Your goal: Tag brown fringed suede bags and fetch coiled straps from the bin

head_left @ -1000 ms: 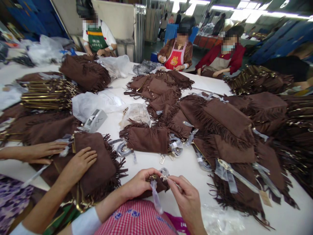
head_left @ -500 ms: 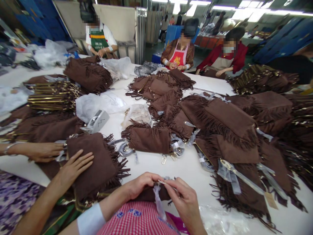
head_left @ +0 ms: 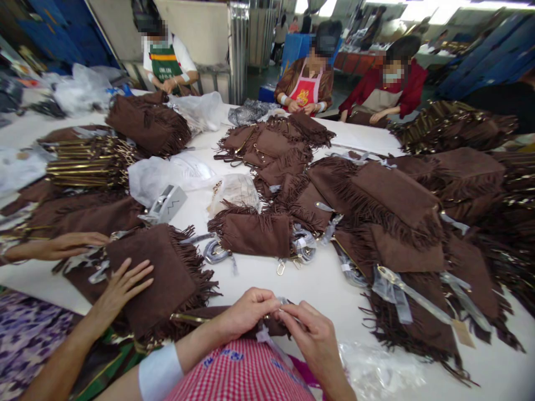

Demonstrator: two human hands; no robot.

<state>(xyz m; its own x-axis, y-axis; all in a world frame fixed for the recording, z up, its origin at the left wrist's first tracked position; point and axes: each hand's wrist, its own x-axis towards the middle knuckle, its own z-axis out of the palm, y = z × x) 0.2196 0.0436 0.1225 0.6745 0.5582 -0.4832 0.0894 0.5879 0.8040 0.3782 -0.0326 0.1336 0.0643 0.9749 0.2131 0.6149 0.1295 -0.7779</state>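
Note:
My left hand (head_left: pixel 251 313) and my right hand (head_left: pixel 312 334) meet at the table's front edge, thumbs and forefingers pinched together. What lies between the fingertips is small and mostly hidden; a bit of clear plastic (head_left: pixel 282 301) shows there. Below and behind them lies a dark brown bag (head_left: pixel 215 313) with a gold zipper, partly covered by my left hand and forearm. A strip of translucent film (head_left: pixel 264 335) hangs beneath the fingers. Just beyond is another brown fringed bag (head_left: pixel 257 235) with wrapped straps and gold clasps.
At my left, a co-worker's hand (head_left: pixel 125 287) rests on a brown fringed bag (head_left: pixel 154 267). Fringed bags (head_left: pixel 397 203) pile up on the right. A grey tape dispenser (head_left: pixel 165 205), plastic bags (head_left: pixel 173 174) and clear wrappers (head_left: pixel 378 370) lie on the white table (head_left: pixel 246 284). Several people work opposite.
My fingertips have drawn closer together, and the thin pale piece between them no longer shows. The hanging film looks shorter. The co-worker's hands and bag at left have shifted slightly left.

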